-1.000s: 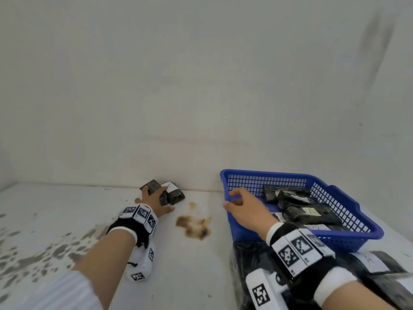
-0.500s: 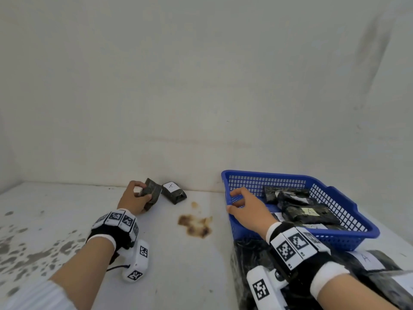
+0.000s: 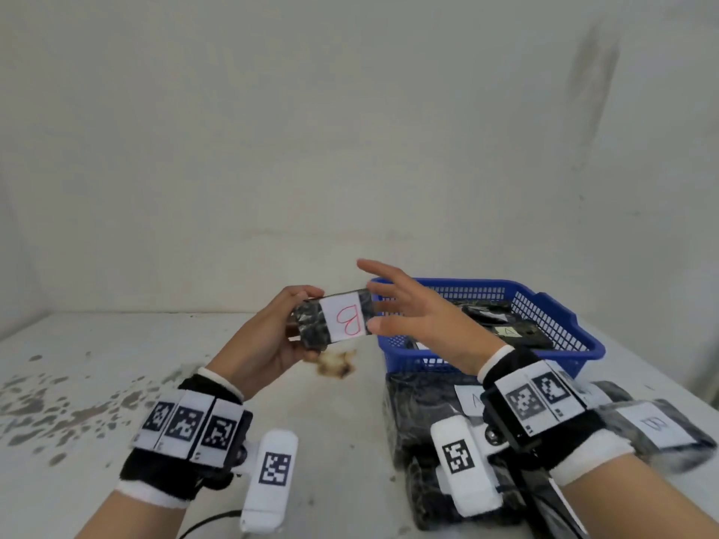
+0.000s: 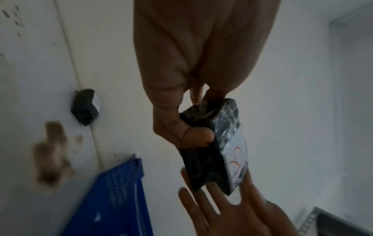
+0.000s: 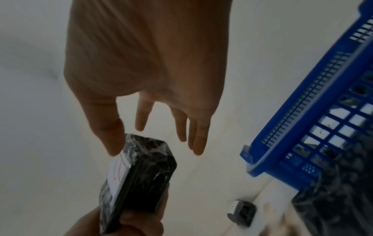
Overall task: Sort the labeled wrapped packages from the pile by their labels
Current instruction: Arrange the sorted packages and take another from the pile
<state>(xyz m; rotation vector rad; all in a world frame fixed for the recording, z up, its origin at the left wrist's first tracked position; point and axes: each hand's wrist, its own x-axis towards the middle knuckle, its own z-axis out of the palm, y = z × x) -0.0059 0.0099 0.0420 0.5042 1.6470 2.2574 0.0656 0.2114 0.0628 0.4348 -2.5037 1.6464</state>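
Note:
My left hand [image 3: 272,336] grips a black wrapped package [image 3: 330,319] above the table, its white label with a red "B" facing me. In the left wrist view the thumb and fingers [image 4: 189,132] pinch one end of that package [image 4: 214,153]. My right hand [image 3: 404,309] is open with fingers spread at the package's right end, the thumb [image 5: 109,135] close to the label; the package [image 5: 137,178] shows below it. A pile of black packages [image 3: 447,414] lies under my right wrist, one labeled "B" [image 3: 657,425]. Another package [image 4: 85,107] lies by the wall.
A blue basket [image 3: 552,313] at the right holds several black packages, one labeled "A" [image 3: 513,332]. A brown stain [image 3: 338,365] marks the white table [image 3: 97,363] near the middle. The wall stands close behind.
My left hand lifted a package from the spot by the wall and brought it up toward me. My right hand left the basket rim and spread open next to the package.

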